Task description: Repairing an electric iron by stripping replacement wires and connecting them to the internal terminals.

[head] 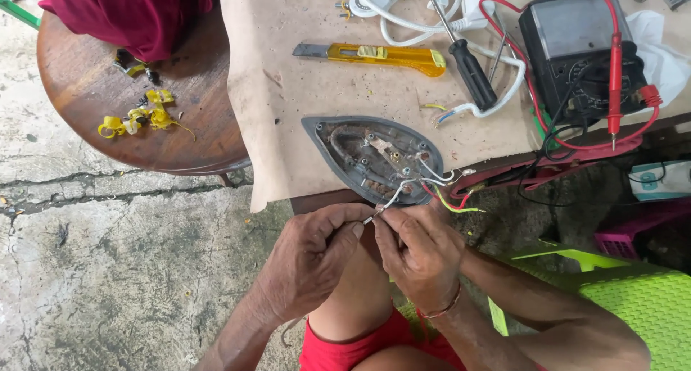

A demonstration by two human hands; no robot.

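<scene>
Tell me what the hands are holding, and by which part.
Both the left hand and right hand pinch the free end of a thin white wire between fingertips; the wire runs up to the opened iron soleplate.

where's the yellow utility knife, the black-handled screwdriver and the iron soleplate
yellow utility knife (pixel 381 54), head view, middle of its yellow body
black-handled screwdriver (pixel 473 74), head view, on the black handle
iron soleplate (pixel 356 151), head view, on its inner metal face

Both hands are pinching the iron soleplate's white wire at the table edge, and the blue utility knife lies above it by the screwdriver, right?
Not quite: the utility knife is yellow, not blue, as the head view shows. The rest holds: left hand and right hand pinch the white wire.
</scene>
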